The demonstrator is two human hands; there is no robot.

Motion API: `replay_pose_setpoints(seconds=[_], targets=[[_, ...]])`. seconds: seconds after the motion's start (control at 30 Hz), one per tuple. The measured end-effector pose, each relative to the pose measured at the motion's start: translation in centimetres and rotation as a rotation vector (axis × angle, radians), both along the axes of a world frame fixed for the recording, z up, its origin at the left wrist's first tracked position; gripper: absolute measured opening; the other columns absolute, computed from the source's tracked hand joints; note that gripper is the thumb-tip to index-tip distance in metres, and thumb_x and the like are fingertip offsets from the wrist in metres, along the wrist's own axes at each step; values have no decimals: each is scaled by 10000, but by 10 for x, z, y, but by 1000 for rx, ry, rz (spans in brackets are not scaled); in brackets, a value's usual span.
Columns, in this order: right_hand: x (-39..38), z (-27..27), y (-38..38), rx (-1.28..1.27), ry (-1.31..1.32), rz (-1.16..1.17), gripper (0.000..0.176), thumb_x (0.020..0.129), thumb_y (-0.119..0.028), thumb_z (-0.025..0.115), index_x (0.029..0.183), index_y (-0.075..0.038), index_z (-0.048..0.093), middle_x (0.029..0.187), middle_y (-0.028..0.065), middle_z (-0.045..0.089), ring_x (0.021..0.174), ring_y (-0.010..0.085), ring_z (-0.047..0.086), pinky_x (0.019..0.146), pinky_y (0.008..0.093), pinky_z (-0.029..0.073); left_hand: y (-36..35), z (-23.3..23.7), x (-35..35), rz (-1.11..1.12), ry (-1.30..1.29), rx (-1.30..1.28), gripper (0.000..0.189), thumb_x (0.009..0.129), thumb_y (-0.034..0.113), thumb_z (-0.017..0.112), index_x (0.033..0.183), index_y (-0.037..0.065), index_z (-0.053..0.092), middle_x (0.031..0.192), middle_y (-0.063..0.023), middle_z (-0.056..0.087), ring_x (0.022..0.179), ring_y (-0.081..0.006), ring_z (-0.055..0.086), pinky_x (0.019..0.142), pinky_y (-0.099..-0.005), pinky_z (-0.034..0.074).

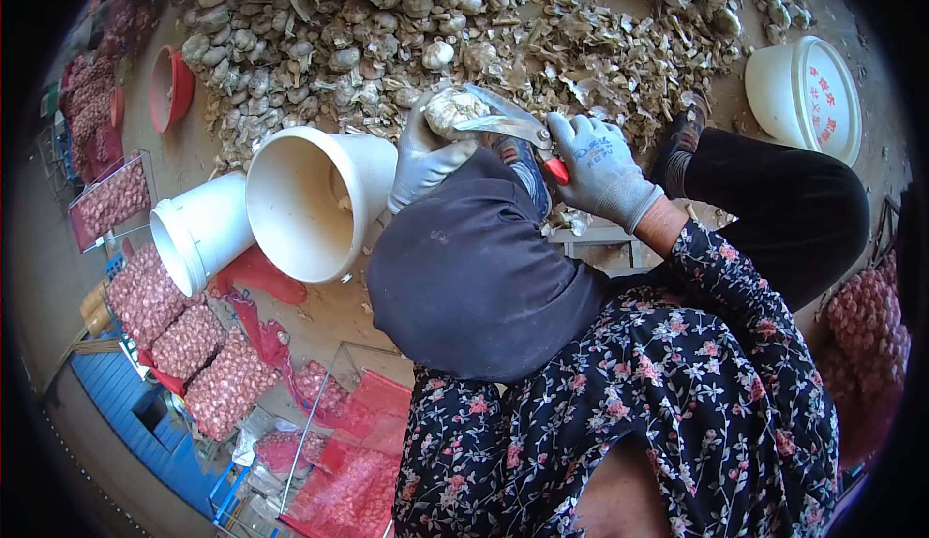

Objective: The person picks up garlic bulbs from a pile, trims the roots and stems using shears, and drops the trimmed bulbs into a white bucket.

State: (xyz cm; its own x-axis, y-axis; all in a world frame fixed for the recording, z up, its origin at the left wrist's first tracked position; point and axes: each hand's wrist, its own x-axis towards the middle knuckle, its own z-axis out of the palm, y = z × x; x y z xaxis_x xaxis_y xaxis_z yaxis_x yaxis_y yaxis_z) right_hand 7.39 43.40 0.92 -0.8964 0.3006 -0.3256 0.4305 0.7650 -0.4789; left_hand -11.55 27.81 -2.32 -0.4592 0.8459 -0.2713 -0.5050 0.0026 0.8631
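A whitish garlic bulb [453, 112] is held in my left hand [424, 159], which wears a grey glove, its fingers closed round the bulb. My right hand [595, 165], gloved too, grips shears [527, 130] with red on the handles. Their blades are apart and lie at the right side of the bulb. Both hands are above my dark-clad knee. Just left of my left hand, a large white bucket [350, 175] lies tipped with its mouth facing me and something small inside.
A heap of garlic bulbs [281, 64] and loose husks [619, 64] spreads ahead. Another white bucket [218, 224] stands at left, a red tub [174, 88] beyond it. A white tub [779, 93] is at right. Filled mesh sacks [227, 383] lie at lower left.
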Motion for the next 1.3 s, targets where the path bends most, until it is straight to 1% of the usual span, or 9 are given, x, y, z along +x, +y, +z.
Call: replay_pose_setpoints(seconds=[0.1,0.43,0.57,0.73,0.9,1.13,1.2,1.27,1.3], targets=[[4,-7,2,124,136,4,436,816,-401,588,1047,-55,454,877,172,573,860,343,583,790,449,410,3,8,5,-13,158,-170,751,695,-21,719,1341,12,337,1181,-120,525,1086,-187,536,939,-326,450],[-9,0,-10,181,63,9,589,813,-447,583,1195,-25,431,962,163,560,952,327,551,834,444,400,8,3,17,125,150,-98,715,665,-31,716,1268,-32,332,1112,-135,543,992,-177,585,876,-302,491],[-16,3,-15,73,11,-20,577,796,-403,604,1201,-42,410,953,185,555,937,344,551,797,472,411,6,-2,13,172,431,-225,737,652,-22,723,1275,-21,330,1102,-136,562,994,-194,591,866,-307,497],[-20,-8,-19,-54,-3,21,476,803,-444,600,958,-14,469,834,198,579,796,363,594,709,441,462,0,-17,9,173,551,-260,729,644,-15,718,1269,-32,343,1080,-135,560,980,-193,586,856,-317,496],[-17,-24,-22,-128,-45,-5,388,810,-337,595,962,4,490,816,209,628,787,360,641,712,447,502,11,-3,18,162,770,-526,724,630,44,784,1238,-26,398,1042,-112,577,939,-168,577,838,-313,493],[1,-44,-13,-247,-110,-183,272,841,-251,550,918,-2,475,802,263,615,793,425,611,717,495,474,2,8,21,204,467,-325,514,649,40,770,1077,3,489,978,-85,584,837,-137,583,705,-259,505],[11,-49,-6,-249,-31,-229,235,842,-204,533,919,4,454,770,282,601,787,454,592,701,517,451,-10,38,5,301,611,-619,536,662,21,758,1112,9,468,1037,-105,567,875,-157,576,716,-267,506],[13,-54,7,-298,-132,-277,260,832,-217,535,943,7,464,826,288,606,839,443,595,748,502,455,-41,29,-10,922,1137,-290,594,675,9,737,1179,-4,424,1066,-123,547,913,-168,566,734,-288,512],[15,-56,11,-348,-247,-324,287,822,-229,538,967,10,474,883,293,611,891,433,598,796,488,458,-41,57,-8,1197,1107,-1010,621,683,38,754,1218,-27,445,1059,-147,582,916,-204,593,780,-324,514]])
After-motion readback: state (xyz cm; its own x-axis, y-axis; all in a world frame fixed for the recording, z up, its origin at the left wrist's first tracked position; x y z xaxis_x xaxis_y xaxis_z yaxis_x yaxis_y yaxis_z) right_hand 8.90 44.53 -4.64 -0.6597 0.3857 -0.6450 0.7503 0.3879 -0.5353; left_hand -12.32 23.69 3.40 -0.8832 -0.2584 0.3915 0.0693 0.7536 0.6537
